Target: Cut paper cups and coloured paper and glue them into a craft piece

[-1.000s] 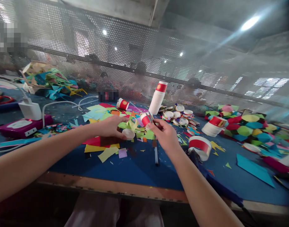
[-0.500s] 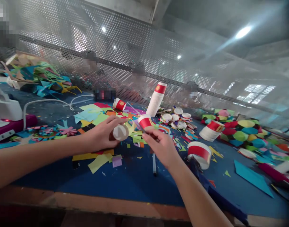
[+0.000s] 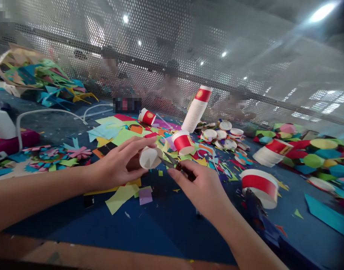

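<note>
My left hand is curled around a small white paper cup, its thumb below and fingers over the top. One round end of the cup is turned toward me. In my right hand is a pair of scissors with dark handles. Its blades are slightly apart and point left at the cup's right edge; whether they touch the paper I cannot tell. Just behind the scissors a red and white paper cup stands on the blue table among scraps of coloured paper.
A tall leaning stack of paper cups rises at the back. To the right are a paper tub, a blue glue gun and bright paper pieces. A power strip with a white cable lies left.
My right hand has brought the scissors to the right edge of the white cup. The left hand still holds the cup, tilted slightly differently. The whole view has shifted a little.
</note>
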`<state>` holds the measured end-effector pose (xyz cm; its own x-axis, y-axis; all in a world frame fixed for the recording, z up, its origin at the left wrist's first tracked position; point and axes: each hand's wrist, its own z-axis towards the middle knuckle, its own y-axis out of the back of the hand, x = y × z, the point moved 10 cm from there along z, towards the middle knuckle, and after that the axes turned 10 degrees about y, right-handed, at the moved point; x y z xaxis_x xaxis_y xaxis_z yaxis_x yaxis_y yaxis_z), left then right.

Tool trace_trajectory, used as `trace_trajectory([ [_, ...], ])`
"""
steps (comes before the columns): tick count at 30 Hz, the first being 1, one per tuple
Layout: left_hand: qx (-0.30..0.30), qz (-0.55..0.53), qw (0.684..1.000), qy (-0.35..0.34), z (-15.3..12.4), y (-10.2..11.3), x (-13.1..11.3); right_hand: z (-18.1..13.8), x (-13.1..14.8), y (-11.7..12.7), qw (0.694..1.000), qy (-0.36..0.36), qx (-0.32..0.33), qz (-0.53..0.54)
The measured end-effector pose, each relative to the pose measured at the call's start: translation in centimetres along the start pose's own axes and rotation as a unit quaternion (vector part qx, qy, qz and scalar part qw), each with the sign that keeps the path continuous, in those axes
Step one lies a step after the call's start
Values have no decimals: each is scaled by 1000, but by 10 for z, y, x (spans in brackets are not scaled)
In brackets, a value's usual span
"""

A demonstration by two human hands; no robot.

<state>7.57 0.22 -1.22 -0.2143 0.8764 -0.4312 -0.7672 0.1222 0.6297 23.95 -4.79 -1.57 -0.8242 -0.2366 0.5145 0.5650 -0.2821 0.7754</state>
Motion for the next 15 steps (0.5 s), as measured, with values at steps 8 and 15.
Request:
trace_trajectory([
  [8, -11, 72, 994, -84, -3, -1, -22, 0, -1, 1, 1000, -6, 4, -27],
  [15, -32, 96, 987, -124, -4, 1, -34, 0, -3, 1, 998, -9, 4, -57],
])
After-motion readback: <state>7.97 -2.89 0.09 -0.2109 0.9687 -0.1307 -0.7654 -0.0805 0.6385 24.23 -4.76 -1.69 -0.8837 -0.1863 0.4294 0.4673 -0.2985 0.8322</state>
